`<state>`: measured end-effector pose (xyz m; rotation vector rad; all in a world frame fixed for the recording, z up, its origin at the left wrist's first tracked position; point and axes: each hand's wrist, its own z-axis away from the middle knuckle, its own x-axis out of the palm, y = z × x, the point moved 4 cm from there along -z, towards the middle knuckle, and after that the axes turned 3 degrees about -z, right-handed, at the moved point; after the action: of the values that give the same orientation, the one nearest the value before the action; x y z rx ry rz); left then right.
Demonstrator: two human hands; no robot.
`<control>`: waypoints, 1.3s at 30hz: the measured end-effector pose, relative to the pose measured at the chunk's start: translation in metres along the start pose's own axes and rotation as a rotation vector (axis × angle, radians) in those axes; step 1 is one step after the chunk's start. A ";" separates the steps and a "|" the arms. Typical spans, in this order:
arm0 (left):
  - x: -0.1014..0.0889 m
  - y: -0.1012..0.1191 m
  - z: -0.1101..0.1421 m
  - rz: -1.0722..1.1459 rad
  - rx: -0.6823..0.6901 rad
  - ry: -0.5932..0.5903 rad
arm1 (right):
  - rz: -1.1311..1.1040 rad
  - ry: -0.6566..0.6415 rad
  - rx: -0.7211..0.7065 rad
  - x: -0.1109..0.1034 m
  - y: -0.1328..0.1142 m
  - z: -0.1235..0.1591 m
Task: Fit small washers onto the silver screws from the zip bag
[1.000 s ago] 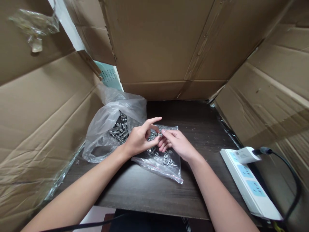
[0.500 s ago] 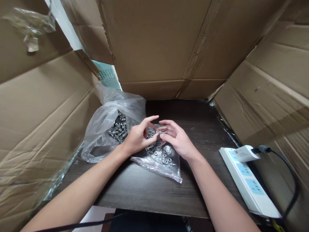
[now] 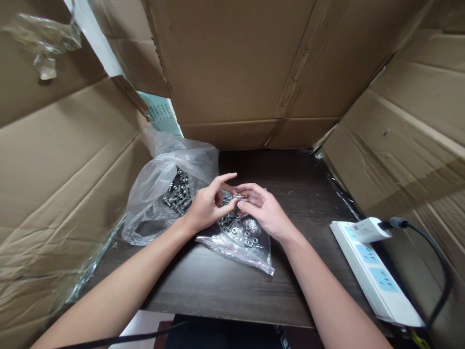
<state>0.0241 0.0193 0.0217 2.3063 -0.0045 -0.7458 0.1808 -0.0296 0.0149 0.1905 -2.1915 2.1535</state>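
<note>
A small metal bolt lies between the fingertips of both hands, above a clear zip bag. My left hand pinches one end of it between thumb and fingers, with one finger stretched out. From the other side, my right hand closes thumb and fingertips on the bolt's other end; whether a nut sits there is too small to tell. Several loose nuts and other metal pieces rest on the zip bag below. To the left, an opened plastic bag holds a heap of bolts.
Cardboard walls enclose the dark wooden table at the back and sides. A white power strip with a plugged-in adapter and black cable lies at the right. A pale green printed sheet shows at the back left.
My right hand has shifted slightly left, its fingertips closing nearer to the bolt and my left fingers. My left hand stays nearly in place.
</note>
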 end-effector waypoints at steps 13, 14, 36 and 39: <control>0.000 0.003 0.000 -0.016 0.011 -0.008 | 0.027 0.078 0.016 -0.005 -0.003 -0.001; 0.000 0.003 0.001 -0.017 0.011 -0.013 | 0.021 0.079 0.030 -0.004 -0.003 0.000; 0.001 0.006 0.001 -0.024 0.013 -0.043 | -0.044 0.063 0.143 0.002 0.008 -0.001; 0.001 0.007 0.000 -0.032 0.012 -0.040 | -0.070 0.043 0.119 0.004 0.007 0.000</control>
<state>0.0259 0.0139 0.0251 2.3076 0.0098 -0.8106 0.1762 -0.0294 0.0086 0.2214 -2.0051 2.2289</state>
